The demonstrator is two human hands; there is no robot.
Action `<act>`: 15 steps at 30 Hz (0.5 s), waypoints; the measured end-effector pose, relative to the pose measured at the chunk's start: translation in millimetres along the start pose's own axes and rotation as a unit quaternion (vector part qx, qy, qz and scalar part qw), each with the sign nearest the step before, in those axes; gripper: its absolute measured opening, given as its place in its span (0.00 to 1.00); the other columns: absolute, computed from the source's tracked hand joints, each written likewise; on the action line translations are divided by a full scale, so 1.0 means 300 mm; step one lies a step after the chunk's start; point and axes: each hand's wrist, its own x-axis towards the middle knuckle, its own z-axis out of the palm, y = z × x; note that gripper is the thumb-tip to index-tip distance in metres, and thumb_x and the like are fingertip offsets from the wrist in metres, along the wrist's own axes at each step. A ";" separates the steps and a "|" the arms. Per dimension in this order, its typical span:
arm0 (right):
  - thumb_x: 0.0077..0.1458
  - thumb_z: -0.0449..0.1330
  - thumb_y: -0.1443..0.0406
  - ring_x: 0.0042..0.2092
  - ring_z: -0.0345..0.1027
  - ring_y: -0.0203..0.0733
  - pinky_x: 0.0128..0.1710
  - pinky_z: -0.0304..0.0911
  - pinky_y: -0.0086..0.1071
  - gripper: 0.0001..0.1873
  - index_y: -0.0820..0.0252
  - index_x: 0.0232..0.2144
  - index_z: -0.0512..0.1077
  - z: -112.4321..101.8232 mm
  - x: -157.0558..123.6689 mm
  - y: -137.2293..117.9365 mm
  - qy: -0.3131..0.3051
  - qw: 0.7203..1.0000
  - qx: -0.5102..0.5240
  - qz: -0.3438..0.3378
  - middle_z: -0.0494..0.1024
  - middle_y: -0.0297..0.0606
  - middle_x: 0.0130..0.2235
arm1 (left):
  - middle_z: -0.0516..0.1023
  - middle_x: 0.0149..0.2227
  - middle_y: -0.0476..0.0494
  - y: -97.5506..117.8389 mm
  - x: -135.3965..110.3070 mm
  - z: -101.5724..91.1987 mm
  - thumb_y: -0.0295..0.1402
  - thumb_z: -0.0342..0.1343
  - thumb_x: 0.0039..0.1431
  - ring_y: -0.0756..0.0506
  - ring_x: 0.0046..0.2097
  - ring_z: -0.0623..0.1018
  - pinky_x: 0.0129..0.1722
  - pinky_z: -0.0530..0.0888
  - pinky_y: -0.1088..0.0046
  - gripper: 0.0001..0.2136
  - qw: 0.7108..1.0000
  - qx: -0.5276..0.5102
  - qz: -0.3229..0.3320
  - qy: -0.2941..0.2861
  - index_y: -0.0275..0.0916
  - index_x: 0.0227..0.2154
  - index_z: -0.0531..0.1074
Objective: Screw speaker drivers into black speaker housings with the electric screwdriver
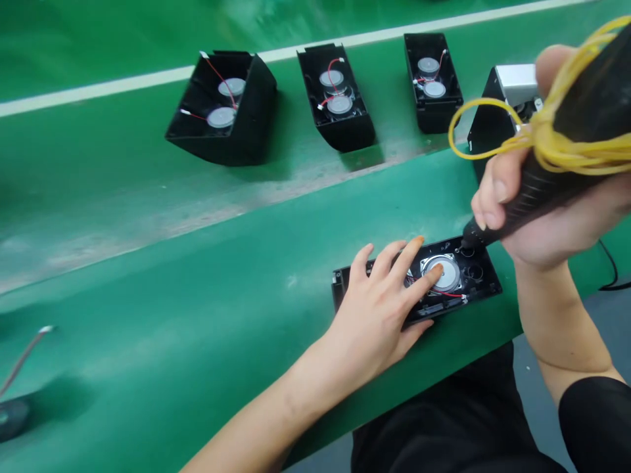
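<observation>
A black speaker housing [483, 272] lies open side up on the green bench, with a round silver speaker [447, 274] and a red-and-black wire [451, 295] inside. Across its left part my left hand [379, 305] grips it, fingers spread over the top and thumb along the near side. One fingertip rests at the speaker. My right hand [557, 223] is wrapped around a black electric screwdriver [530, 187], tilted down to the left. Its tip is at the housing's far edge, near the right corner; any screw there is too small to make out. A yellow cord [547, 141] is knotted around the screwdriver.
Behind stand three more black housings with paired speakers and wires: one at left [261, 112], one mid-row [350, 135], one at right [441, 115]. A black part with a silver block [515, 82] sits behind my right hand. A dark round piece with a wire [12, 418] lies far left.
</observation>
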 end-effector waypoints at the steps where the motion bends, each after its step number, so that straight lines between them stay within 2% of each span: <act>1: 0.54 0.57 0.30 0.18 0.58 0.37 0.16 0.57 0.33 0.36 0.49 0.47 0.72 0.008 -0.003 0.023 0.007 1.000 0.010 -0.004 0.69 0.27 0.22 | 0.60 0.72 0.24 -0.001 0.001 -0.001 0.39 0.66 0.61 0.23 0.68 0.65 0.64 0.61 0.29 0.29 1.000 0.001 0.000 0.000 0.44 0.64 0.71; 6: 0.54 0.61 0.32 0.20 0.63 0.39 0.18 0.59 0.33 0.36 0.50 0.50 0.73 -0.013 -0.017 0.091 0.010 1.000 0.027 0.011 0.71 0.29 0.23 | 0.60 0.72 0.24 -0.003 0.001 -0.003 0.39 0.65 0.62 0.22 0.66 0.66 0.62 0.64 0.32 0.27 1.000 0.006 0.002 0.001 0.44 0.64 0.71; 10: 0.55 0.60 0.32 0.20 0.62 0.38 0.18 0.59 0.33 0.37 0.53 0.50 0.70 -0.010 -0.024 0.120 0.006 0.999 0.051 0.016 0.71 0.28 0.24 | 0.59 0.71 0.24 -0.003 0.003 0.000 0.39 0.63 0.63 0.22 0.66 0.66 0.61 0.65 0.33 0.27 1.000 0.017 0.001 -0.002 0.45 0.64 0.71; 15: 0.58 0.52 0.30 0.19 0.62 0.36 0.17 0.57 0.31 0.34 0.51 0.39 0.64 0.007 -0.022 0.161 0.024 0.999 0.038 -0.023 0.72 0.28 0.24 | 0.60 0.71 0.24 -0.003 0.008 -0.005 0.38 0.64 0.63 0.22 0.66 0.66 0.60 0.65 0.33 0.27 1.000 0.011 0.001 -0.006 0.44 0.64 0.71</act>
